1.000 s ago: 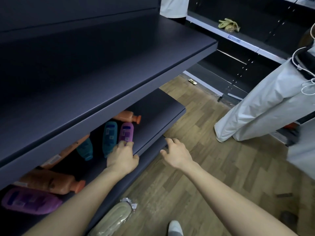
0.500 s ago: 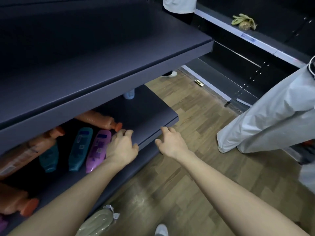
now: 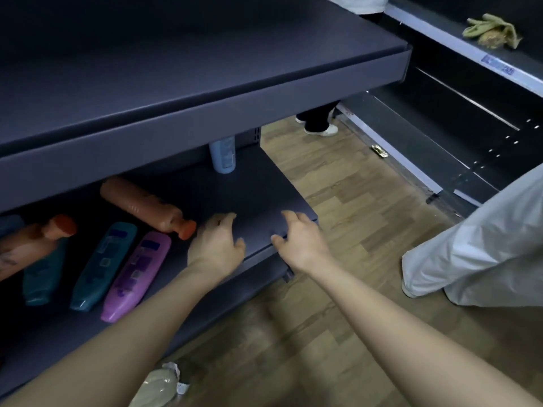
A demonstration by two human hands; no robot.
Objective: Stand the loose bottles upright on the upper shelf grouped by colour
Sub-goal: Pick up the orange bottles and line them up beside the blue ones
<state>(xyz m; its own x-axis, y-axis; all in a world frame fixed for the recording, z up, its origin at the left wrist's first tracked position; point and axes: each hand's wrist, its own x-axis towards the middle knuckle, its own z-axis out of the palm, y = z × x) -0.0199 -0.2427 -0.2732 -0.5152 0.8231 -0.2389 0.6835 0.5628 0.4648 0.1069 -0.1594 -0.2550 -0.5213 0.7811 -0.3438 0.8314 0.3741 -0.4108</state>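
Note:
Several loose bottles lie flat on the lower shelf (image 3: 264, 198): a purple bottle (image 3: 138, 271), a teal bottle (image 3: 102, 265) beside it, a second teal bottle (image 3: 41, 277) farther left, and two orange bottles (image 3: 144, 205) (image 3: 32, 242) with orange caps. A pale blue bottle (image 3: 222, 154) stands upright at the back. My left hand (image 3: 216, 245) hovers over the lower shelf just right of the orange cap, fingers loosely spread and holding nothing. My right hand (image 3: 299, 237) is at the shelf's front corner, empty too. The upper shelf (image 3: 205, 69) bears nothing.
A person in pale trousers (image 3: 482, 245) stands close on the right. Another person's feet (image 3: 320, 127) are at the aisle's far end. Yellow gloves (image 3: 490, 30) lie on the opposite rack. A pale wrapped packet (image 3: 158, 389) lies on the wooden floor below my left arm.
My view has shifted right along the shelves, so the bottles sit farther left. My left hand has come off the purple bottle and moved right; the right hand moved up to the shelf corner.

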